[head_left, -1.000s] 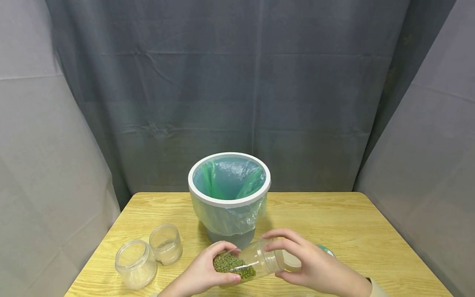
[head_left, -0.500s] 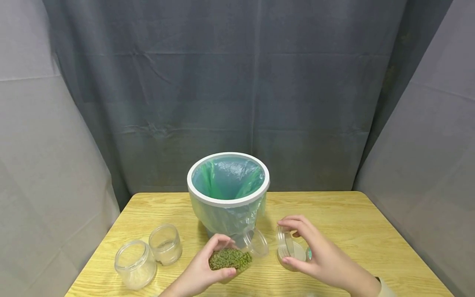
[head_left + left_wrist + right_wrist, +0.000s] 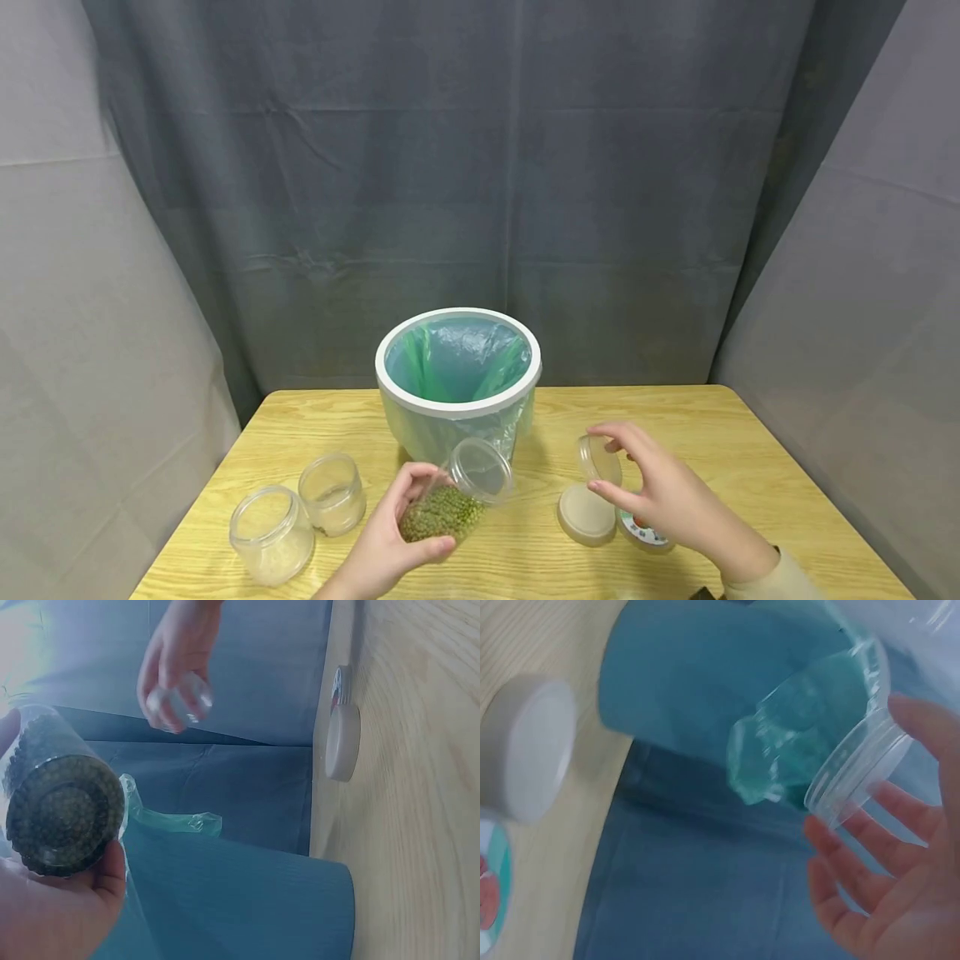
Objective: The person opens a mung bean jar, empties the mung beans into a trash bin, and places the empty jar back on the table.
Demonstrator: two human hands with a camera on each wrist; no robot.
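My left hand (image 3: 382, 542) grips a clear jar (image 3: 480, 472) round its body, tilted with its uncovered mouth up and to the right. Green mung beans (image 3: 442, 515) fill its lower part; through its base they show in the left wrist view. Apart from the jar, over the right of the table, my right hand (image 3: 663, 492) pinches a clear, shallow plastic lid (image 3: 855, 772) by its edge, between thumb and fingers. Beneath that hand lie a beige lid (image 3: 587, 515) and a round lid with a printed label (image 3: 643, 533), partly hidden by the hand.
Behind the held jar stands a bin with a white rim (image 3: 459, 409) and a green-tinted bag lining. Two clear jars without lids, one nearer (image 3: 272, 546) and one farther (image 3: 332, 500), stand on the left of the wooden table (image 3: 720, 442). Grey curtains (image 3: 405, 183) hang around it.
The clear lid has come off the jar and moved right in my right hand. My left hand has shifted slightly left, turning the jar's mouth more upward. The table lids are now more exposed.
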